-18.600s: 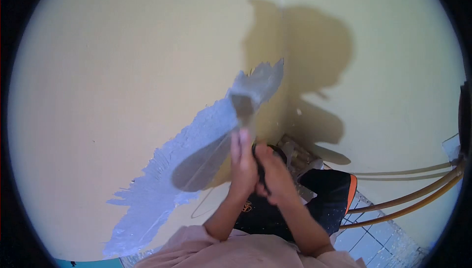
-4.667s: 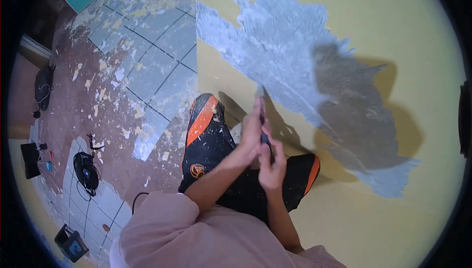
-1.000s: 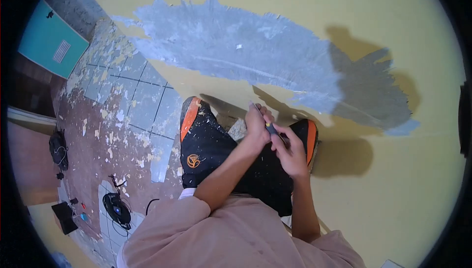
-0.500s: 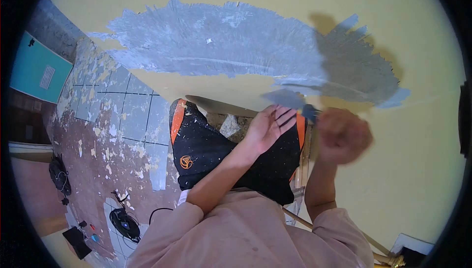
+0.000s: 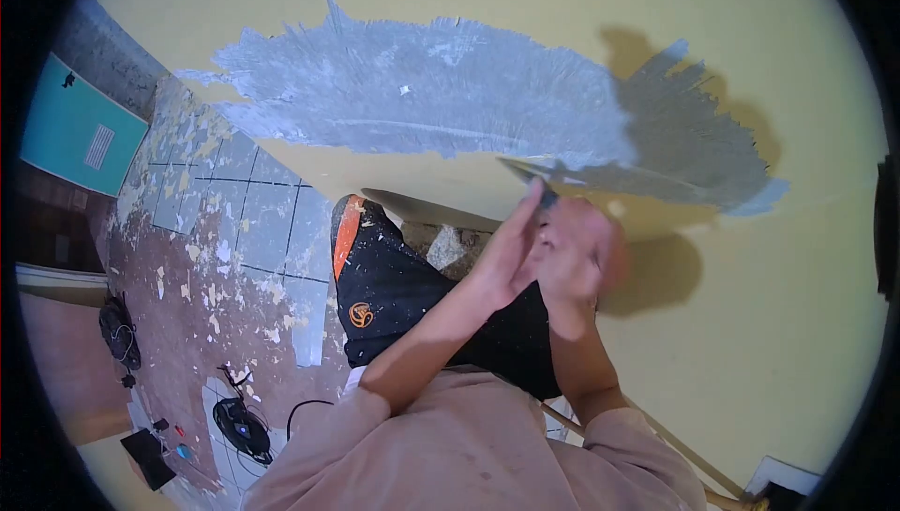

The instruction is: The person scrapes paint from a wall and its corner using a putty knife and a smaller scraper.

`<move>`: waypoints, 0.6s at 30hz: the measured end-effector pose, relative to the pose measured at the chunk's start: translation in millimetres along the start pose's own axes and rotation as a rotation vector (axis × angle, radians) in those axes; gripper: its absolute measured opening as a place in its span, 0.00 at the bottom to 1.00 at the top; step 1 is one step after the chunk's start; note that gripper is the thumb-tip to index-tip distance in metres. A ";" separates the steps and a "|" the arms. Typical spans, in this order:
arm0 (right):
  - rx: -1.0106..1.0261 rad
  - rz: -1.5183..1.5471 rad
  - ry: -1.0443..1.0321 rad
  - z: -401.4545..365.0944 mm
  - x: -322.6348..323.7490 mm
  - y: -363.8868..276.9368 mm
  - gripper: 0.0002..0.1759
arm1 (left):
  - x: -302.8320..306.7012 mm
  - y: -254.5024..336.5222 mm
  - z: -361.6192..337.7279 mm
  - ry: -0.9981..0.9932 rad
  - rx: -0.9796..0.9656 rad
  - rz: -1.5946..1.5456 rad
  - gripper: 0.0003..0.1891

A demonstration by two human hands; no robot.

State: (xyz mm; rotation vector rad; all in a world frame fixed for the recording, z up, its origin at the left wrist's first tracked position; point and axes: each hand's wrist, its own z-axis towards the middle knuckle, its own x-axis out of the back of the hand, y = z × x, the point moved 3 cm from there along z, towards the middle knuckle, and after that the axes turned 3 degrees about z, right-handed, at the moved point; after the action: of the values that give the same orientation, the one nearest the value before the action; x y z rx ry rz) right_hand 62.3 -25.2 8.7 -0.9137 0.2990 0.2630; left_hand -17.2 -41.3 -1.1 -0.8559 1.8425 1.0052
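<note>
My right hand (image 5: 579, 247) is closed around the handle of a scraper (image 5: 527, 172), its fingers a little blurred. The scraper's thin metal blade points up and left, close to the lower edge of the bared grey patch (image 5: 450, 80) on the yellow wall. My left hand (image 5: 509, 263) is against or right beside my right hand, near the handle. Its visible fingers stretch upward, and the rest are partly hidden. The patch has ragged edges where the yellow paint is gone.
Yellow wall (image 5: 750, 342) continues on the right. Paint flakes litter the tiled floor (image 5: 267, 202) at left. Black cabled gear (image 5: 241, 428) lies on the floor, and a teal panel (image 5: 84, 127) stands farther back. My black trousers (image 5: 403, 286) are dusted with flakes.
My right hand has moved left with the scraper, bringing it to my left hand. The left palm, facing up before, has turned sideways. The view has shifted slightly.
</note>
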 end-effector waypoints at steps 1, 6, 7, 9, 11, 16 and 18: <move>0.008 -0.193 -0.065 6.1 -5.4 5.1 0.12 | 11.3 -6.8 21.5 0.000 -0.002 0.002 0.13; -0.108 -0.386 -0.680 30.5 -2.1 -15.2 0.10 | 35.9 -19.1 45.4 -0.267 -0.127 -0.063 0.12; -0.104 -0.390 -0.749 30.3 -3.9 -17.3 0.11 | 38.0 -24.8 45.0 -0.154 -0.098 -0.090 0.13; -0.084 -0.358 -0.846 34.6 1.9 -14.5 0.11 | 21.6 -17.3 31.7 -0.104 -0.023 -0.072 0.14; -0.009 -0.180 -0.891 34.8 -3.2 -7.4 0.13 | 19.6 -15.6 33.1 -0.258 0.027 -0.183 0.19; 0.032 -0.146 -0.750 21.4 -11.0 -18.7 0.19 | -2.3 -8.2 28.1 -0.014 0.082 -0.369 0.17; 0.117 -0.199 -0.780 17.6 -23.9 -39.7 0.18 | -3.8 -12.4 29.7 -0.018 0.097 -0.441 0.16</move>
State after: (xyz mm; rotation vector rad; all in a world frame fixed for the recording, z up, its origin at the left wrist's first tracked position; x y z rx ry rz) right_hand 56.4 -36.5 56.6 -0.6592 -0.4902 0.3905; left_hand 5.2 -20.1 -10.9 -1.1265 1.5759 0.6379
